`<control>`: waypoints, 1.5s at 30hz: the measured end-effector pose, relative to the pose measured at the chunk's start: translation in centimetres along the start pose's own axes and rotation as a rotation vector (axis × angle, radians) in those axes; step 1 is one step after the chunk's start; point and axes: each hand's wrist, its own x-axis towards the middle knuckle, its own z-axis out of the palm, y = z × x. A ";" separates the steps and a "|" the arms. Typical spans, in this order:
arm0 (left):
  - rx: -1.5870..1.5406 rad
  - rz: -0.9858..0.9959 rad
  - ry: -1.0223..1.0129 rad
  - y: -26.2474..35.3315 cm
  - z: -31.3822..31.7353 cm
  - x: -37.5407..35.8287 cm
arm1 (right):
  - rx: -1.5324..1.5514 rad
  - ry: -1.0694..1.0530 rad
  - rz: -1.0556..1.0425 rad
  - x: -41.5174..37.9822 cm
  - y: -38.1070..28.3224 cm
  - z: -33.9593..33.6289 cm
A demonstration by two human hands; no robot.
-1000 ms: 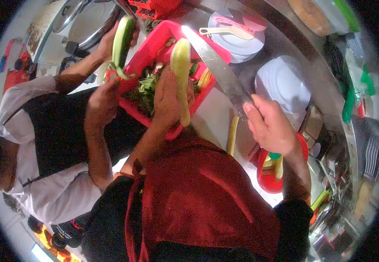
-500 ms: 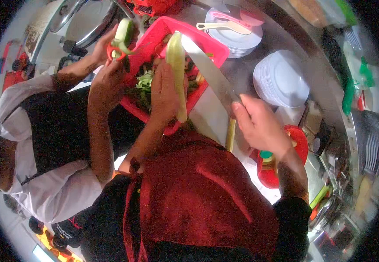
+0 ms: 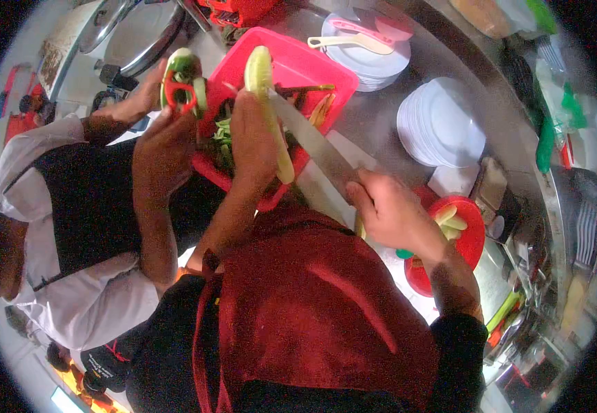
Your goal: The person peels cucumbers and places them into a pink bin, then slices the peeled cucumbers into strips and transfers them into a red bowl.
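My left hand [image 3: 253, 138] is closed around a long, peeled length of cucumber [image 3: 260, 65], held upright over a pink tub [image 3: 298, 65]. Green peelings [image 3: 222, 134] and other scraps lie in the tub. In my right hand [image 3: 395, 213] is the handle of a large kitchen knife [image 3: 315, 144]. Its broad blade slants up to the left, and the tip end is right at the cucumber beside my left fingers. Below my right wrist stands a red container [image 3: 476, 244] with pale cucumber pieces [image 3: 453, 219] in it.
At the left, a co-worker's hands [image 3: 164, 141] hold a red peeler [image 3: 180, 96] against a partly peeled cucumber [image 3: 183, 62]. White plates [image 3: 446, 124] are stacked on the right. Another plate stack [image 3: 364, 69] bears a cream spoon [image 3: 353, 44]. Forks [image 3: 587, 224] lie far right.
My left hand has moved up along the cucumber, which has shifted slightly left. The knife and my right hand have come left and down, uncovering cucumber pieces in the red container.
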 end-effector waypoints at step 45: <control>-0.745 -0.050 0.076 -0.6 1.3 2.5 | 0.086 0.141 -0.097 0.0 3.6 4.1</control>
